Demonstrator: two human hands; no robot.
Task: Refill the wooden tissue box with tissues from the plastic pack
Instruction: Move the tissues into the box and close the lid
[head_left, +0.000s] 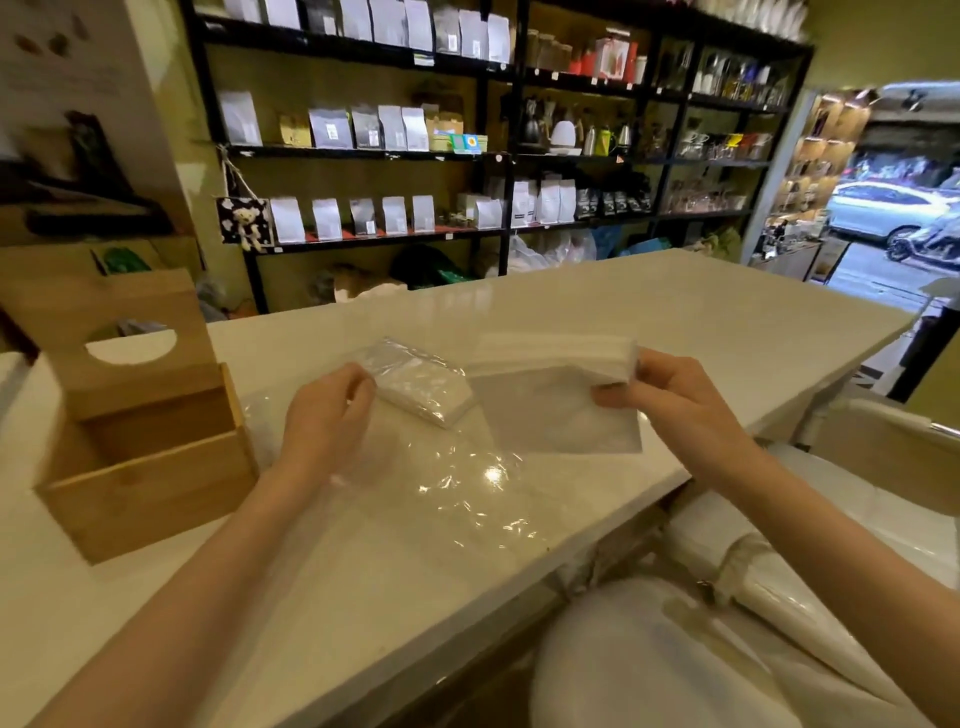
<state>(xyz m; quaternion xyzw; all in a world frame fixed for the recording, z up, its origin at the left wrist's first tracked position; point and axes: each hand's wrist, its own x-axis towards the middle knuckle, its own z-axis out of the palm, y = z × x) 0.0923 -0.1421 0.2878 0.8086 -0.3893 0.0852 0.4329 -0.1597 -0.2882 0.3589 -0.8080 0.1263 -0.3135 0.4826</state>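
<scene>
The wooden tissue box (156, 483) lies open on the white counter at the left, its lid (119, 332) with a round slot raised behind it. My left hand (324, 415) grips the clear plastic pack (421, 384), which still holds some white tissues. Loose clear wrap (467, 483) spreads over the counter below it. My right hand (675, 395) pinches a stack of white tissues (561, 353) by its right end, lifted just above the counter, clear of the pack.
The white counter (675, 312) runs back and right to an edge near the door. Black shelves (467, 156) with bags and kettles stand behind. More wrapped tissue packs (779, 597) lie on a seat at the lower right.
</scene>
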